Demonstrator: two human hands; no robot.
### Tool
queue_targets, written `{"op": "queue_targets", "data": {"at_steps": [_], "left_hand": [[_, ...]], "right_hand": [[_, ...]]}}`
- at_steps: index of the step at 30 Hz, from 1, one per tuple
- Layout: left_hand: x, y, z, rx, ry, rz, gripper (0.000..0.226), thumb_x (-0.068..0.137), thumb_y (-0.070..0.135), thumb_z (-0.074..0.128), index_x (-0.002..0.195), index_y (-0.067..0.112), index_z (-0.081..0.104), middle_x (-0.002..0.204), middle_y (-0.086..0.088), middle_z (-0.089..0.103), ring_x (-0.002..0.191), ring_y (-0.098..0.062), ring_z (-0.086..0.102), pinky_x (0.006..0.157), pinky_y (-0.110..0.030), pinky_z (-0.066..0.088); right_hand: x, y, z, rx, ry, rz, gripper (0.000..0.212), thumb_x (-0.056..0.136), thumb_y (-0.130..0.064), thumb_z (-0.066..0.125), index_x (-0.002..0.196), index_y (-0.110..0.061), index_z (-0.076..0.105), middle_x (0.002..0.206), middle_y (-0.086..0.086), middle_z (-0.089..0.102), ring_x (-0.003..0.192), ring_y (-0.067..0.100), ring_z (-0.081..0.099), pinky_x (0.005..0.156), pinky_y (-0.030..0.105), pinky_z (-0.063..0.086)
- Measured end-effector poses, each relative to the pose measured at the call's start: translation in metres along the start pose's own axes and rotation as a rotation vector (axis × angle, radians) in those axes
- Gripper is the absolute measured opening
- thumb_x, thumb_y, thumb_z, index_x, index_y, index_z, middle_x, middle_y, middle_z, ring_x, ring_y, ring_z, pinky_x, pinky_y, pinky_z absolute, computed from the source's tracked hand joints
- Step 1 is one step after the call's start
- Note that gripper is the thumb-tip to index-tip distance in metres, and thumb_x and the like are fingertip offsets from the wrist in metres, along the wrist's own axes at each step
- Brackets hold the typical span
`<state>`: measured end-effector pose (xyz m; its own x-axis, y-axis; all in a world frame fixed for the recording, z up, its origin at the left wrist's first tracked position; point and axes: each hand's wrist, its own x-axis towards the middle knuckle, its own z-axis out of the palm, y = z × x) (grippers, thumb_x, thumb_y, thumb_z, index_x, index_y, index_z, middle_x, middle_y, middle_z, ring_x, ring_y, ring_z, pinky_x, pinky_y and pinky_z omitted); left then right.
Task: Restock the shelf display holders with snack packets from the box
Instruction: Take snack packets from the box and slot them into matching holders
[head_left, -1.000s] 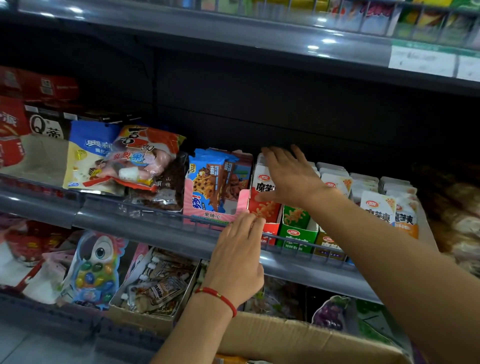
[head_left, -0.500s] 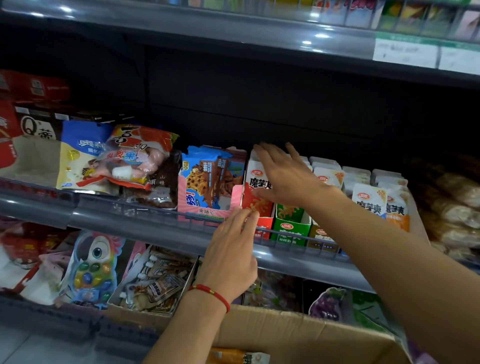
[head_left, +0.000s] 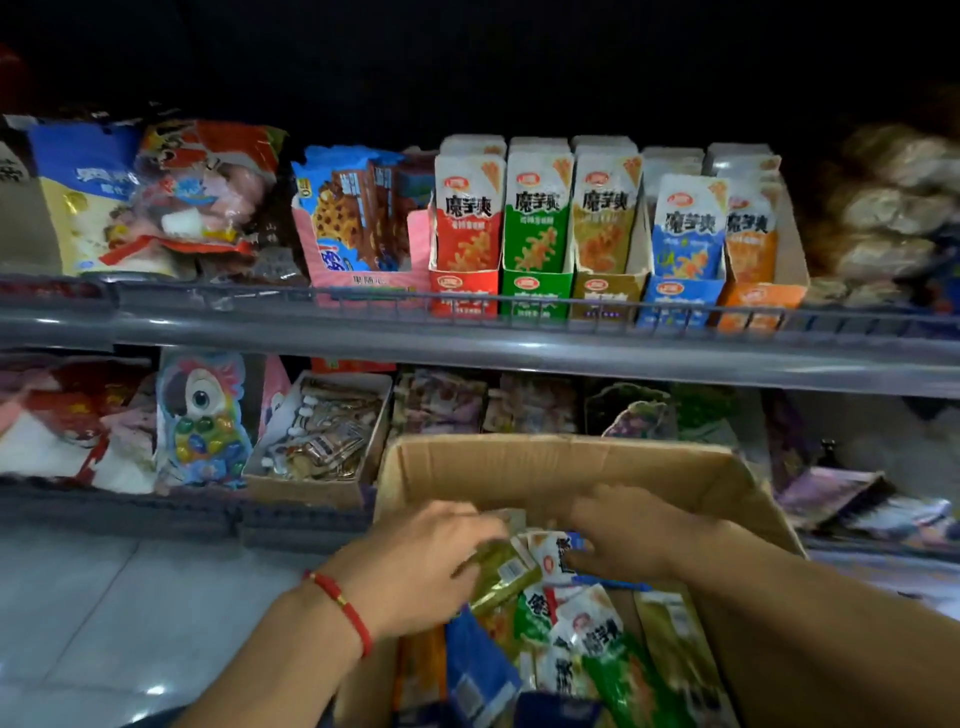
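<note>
An olive-green packet (head_left: 501, 571) is pinched in the left hand (head_left: 421, 564); whether anything is gripped by the right hand (head_left: 623, 535) cannot be told. Both are sunk among packets in the cardboard box (head_left: 545, 462). Picking is underway; next, colours must be matched to the display holders (head_left: 602, 296) on the shelf above.

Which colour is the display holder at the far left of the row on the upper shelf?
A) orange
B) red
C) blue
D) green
B: the red holder stands leftmost in the row, beside the pink biscuit box, with the green holder next on its right.
</note>
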<state>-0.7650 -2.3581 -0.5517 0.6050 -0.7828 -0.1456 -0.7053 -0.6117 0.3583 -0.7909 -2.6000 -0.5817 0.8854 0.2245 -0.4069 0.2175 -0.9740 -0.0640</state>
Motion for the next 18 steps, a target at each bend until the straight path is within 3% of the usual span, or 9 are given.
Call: {"op": "queue_targets", "data": {"at_steps": [4,7,10,15,18], "left_hand": [[-0.006,-0.004,0.014,-0.025,-0.065,-0.060,0.033,0.104,0.024,0.049,0.132,0.040,0.056,0.131,0.017,0.055,0.102,0.004,0.051,0.084,-0.018,0.046],[-0.003,-0.006,0.017,-0.029,-0.028,-0.090,0.032,0.102,0.023,0.051,0.129,0.038,0.058,0.130,0.015,0.060,0.113,-0.002,0.055,0.093,-0.026,0.050],[0.004,-0.007,0.018,-0.001,-0.066,-0.118,0.033,0.102,0.024,0.050,0.131,0.039,0.057,0.132,0.014,0.059,0.117,-0.007,0.055,0.096,-0.032,0.050],[0.014,-0.003,0.023,-0.014,-0.145,-0.128,0.037,0.103,0.029,0.050,0.138,0.042,0.049,0.143,0.013,0.051,0.126,-0.009,0.050,0.098,-0.029,0.046],[0.018,-0.001,0.025,-0.009,-0.185,-0.124,0.038,0.103,0.031,0.050,0.139,0.042,0.047,0.145,0.011,0.050,0.129,-0.010,0.047,0.104,-0.032,0.044]], "right_hand": [[0.021,0.010,0.060,-0.016,-0.197,0.110,0.102,0.085,-0.058,0.073,0.160,-0.023,0.013,0.159,0.011,0.033,0.140,0.035,0.041,0.109,0.045,0.040],[0.029,0.016,0.089,-0.105,-0.278,0.222,0.131,0.070,-0.074,0.075,0.162,-0.020,-0.001,0.162,0.014,0.021,0.144,0.039,0.032,0.115,0.051,0.035],[0.032,0.015,0.104,-0.112,-0.231,0.238,0.127,0.068,-0.065,0.082,0.159,-0.015,0.009,0.155,0.015,0.027,0.140,0.037,0.036,0.112,0.055,0.037],[0.029,0.020,0.105,0.011,-0.136,0.255,0.087,0.085,-0.046,0.077,0.151,-0.016,0.029,0.149,0.012,0.036,0.139,0.034,0.039,0.113,0.055,0.035],[0.026,0.025,0.107,0.042,-0.166,0.285,0.097,0.080,-0.049,0.081,0.153,-0.017,0.024,0.151,0.012,0.033,0.140,0.035,0.038,0.111,0.052,0.037]]}}
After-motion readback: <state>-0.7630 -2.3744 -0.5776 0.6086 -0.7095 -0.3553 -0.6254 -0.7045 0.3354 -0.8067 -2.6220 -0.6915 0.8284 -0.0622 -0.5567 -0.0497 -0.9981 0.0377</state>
